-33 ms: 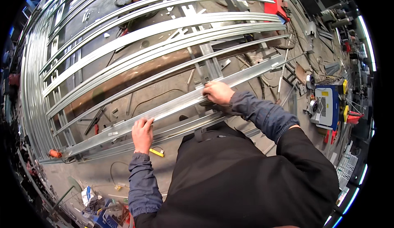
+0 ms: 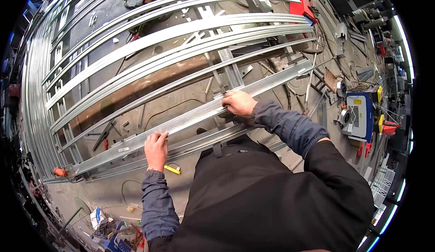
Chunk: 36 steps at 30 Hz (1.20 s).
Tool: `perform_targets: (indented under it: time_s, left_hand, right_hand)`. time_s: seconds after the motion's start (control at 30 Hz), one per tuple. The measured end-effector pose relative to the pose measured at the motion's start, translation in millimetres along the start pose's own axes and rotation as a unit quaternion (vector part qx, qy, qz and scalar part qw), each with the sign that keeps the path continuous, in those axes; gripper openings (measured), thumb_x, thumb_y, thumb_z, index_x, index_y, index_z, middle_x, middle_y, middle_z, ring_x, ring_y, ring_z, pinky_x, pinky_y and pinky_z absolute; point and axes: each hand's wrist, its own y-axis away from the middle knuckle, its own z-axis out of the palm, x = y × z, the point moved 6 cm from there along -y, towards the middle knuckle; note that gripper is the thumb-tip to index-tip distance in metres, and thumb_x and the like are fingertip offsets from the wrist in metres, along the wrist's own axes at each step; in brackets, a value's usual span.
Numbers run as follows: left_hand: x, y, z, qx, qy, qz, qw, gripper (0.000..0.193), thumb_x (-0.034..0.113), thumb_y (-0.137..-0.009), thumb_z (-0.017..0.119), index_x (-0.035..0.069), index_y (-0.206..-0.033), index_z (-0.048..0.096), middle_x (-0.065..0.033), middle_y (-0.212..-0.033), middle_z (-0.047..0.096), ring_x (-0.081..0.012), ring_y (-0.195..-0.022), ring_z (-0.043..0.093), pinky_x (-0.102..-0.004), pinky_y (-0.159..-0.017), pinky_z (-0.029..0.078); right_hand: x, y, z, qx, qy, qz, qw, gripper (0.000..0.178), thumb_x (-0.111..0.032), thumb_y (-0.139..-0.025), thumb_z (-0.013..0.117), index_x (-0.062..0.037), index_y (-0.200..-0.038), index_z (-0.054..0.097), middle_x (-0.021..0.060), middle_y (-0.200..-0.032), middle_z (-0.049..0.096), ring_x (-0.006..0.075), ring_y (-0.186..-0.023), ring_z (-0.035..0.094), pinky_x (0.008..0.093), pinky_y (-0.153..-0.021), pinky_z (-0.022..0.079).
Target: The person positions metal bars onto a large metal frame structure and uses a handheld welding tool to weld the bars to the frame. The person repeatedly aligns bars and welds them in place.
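Note:
A long galvanized metal channel [image 2: 195, 120] lies slantwise in front of me, from the lower left up to the right. My left hand [image 2: 156, 151] grips its near edge, fingers curled over the rim and thumb side up. Farther right, my right hand [image 2: 239, 103] is closed over the same channel, its fingertips partly hidden behind the metal. Just beyond the right hand, an upright-looking crosspiece [image 2: 232, 73] runs away under the neighbouring rails. A second metal rail [image 2: 195, 146] lies nearer to my body, below the held one.
Several parallel metal rails [image 2: 181, 48] span the frame ahead, above a rusty beam [image 2: 122, 93]. A yellow-handled tool [image 2: 172, 169] lies near my left wrist. At the right stand a blue-and-white machine [image 2: 359, 116] and wire spools [image 2: 341, 88]. An orange tool [image 2: 60, 172] sits at the channel's left end.

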Motion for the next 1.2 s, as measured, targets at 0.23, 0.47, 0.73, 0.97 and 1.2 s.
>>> perform_targets:
  time_s: [0.23, 0.47, 0.73, 0.97, 1.2]
  left_hand:
    - [3, -4, 0, -0.008, 0.007, -0.023, 1.0, 0.032, 0.008, -0.087, 0.08, 0.015, -0.117, 0.078, -0.0051, -0.108, 0.068, -0.0298, -0.105, 0.064, -0.0431, -0.089, 0.051]
    - [5, -6, -1, 0.011, 0.002, -0.022, 1.0, 0.029, 0.011, -0.089, 0.08, 0.018, -0.116, 0.08, -0.0021, -0.106, 0.068, -0.0275, -0.105, 0.063, -0.0424, -0.087, 0.049]
    - [0, -3, 4, 0.011, 0.008, -0.033, 0.999, 0.027, 0.011, -0.088, 0.081, 0.017, -0.114, 0.08, -0.0035, -0.104, 0.068, -0.0293, -0.102, 0.063, -0.0432, -0.088, 0.049]
    - [4, -7, 5, 0.009, 0.012, -0.034, 0.999, 0.025, 0.011, -0.088, 0.081, 0.017, -0.112, 0.08, -0.0042, -0.103, 0.066, -0.0296, -0.101, 0.062, -0.0431, -0.088, 0.049]
    - [9, -3, 7, -0.01, -0.01, -0.067, 0.998, 0.027, 0.011, -0.086, 0.081, 0.016, -0.112, 0.079, -0.0043, -0.106, 0.068, -0.0299, -0.105, 0.064, -0.0445, -0.091, 0.049]
  right_hand:
    - [-5, 13, 1, 0.064, -0.016, -0.019, 0.998, 0.016, -0.015, -0.092, 0.068, -0.0118, -0.103, 0.078, 0.0098, -0.107, 0.069, 0.0351, -0.107, 0.067, 0.0473, -0.095, 0.057]
    - [-1, 16, 9, 0.071, -0.013, 0.014, 0.997, 0.016, -0.016, -0.092, 0.069, -0.0101, -0.104, 0.077, 0.0099, -0.107, 0.068, 0.0345, -0.111, 0.065, 0.0472, -0.098, 0.055]
    - [-3, 16, 10, 0.098, -0.003, -0.013, 0.995, 0.014, -0.018, -0.09, 0.07, -0.0094, -0.1, 0.076, 0.0117, -0.108, 0.067, 0.0353, -0.107, 0.064, 0.0467, -0.099, 0.053]
    - [7, 33, -4, 0.142, -0.078, -0.016, 0.987, 0.017, -0.012, -0.09, 0.069, -0.0085, -0.106, 0.075, 0.012, -0.109, 0.068, 0.0358, -0.11, 0.065, 0.047, -0.098, 0.054]
    - [80, -2, -112, 0.253, -0.014, 0.003, 0.967, 0.019, -0.011, -0.088, 0.074, -0.0111, -0.107, 0.076, 0.0085, -0.106, 0.069, 0.0337, -0.108, 0.065, 0.0446, -0.097, 0.055]
